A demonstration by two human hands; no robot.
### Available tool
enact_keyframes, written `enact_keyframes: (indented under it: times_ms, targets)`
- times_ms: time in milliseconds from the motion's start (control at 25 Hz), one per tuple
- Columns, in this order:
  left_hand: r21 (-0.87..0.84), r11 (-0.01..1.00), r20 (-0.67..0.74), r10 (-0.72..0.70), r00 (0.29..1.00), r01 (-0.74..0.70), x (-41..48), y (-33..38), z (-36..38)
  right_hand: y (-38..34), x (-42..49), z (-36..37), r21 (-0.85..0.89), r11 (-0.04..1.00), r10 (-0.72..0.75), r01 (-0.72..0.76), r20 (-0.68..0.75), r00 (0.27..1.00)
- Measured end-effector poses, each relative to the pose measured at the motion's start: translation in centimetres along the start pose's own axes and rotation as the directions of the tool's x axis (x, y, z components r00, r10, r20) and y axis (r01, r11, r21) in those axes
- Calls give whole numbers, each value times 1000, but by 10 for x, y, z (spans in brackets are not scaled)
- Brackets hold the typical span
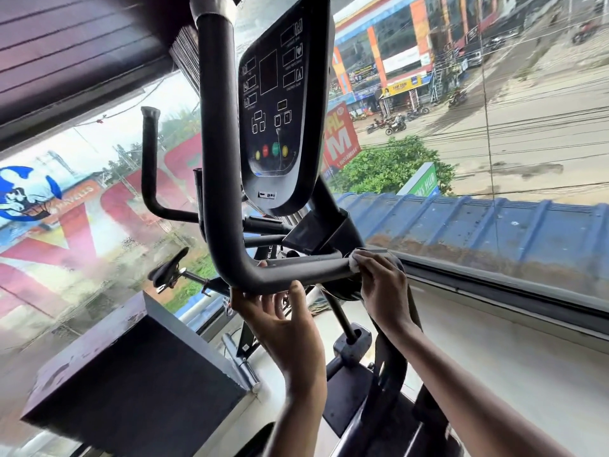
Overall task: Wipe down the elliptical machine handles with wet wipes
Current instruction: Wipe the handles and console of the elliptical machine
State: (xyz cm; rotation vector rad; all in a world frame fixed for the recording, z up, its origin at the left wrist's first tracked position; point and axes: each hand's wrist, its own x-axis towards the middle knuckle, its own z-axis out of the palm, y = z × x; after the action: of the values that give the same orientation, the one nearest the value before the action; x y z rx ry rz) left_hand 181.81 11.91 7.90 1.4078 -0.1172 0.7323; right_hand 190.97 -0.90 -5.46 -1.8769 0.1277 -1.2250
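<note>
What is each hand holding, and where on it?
The left hand grips the handle from below, near its bend. The right hand pinches a bunched white wipe against the handle's end by the joint.

This is a gym on an upper floor: an elliptical machine (324,225) with a button console (280,103) and a padded handle (214,159) fills the middle, a bike saddle (168,270) sits at 8 o'clock, and big windows (99,143) overlook a street (527,133) at 2 o'clock.
</note>
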Motion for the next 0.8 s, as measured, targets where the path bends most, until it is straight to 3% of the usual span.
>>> enact_keyframes:
  times_ms: [160,320,440,560,800]
  targets:
    - [-5,1000,-13,23,1000,-23,3,-3,-2,0,11,-3,13,997,-76,76,64,995]
    - [51,998,-17,39,999,-38,1,-2,-7,-26,10,-8,114,993,14,-19,43,999]
    - [92,993,-30,78,997,-75,0,2,-12,-74,6,-14,304,945,-138,118,43,990]
    - [114,990,-33,86,996,-82,1,3,-14,-76,3,-13,313,927,-229,206,37,973]
    - [129,990,-41,61,997,-56,4,2,-19,-36,-1,-4,136,987,79,-81,16,997]
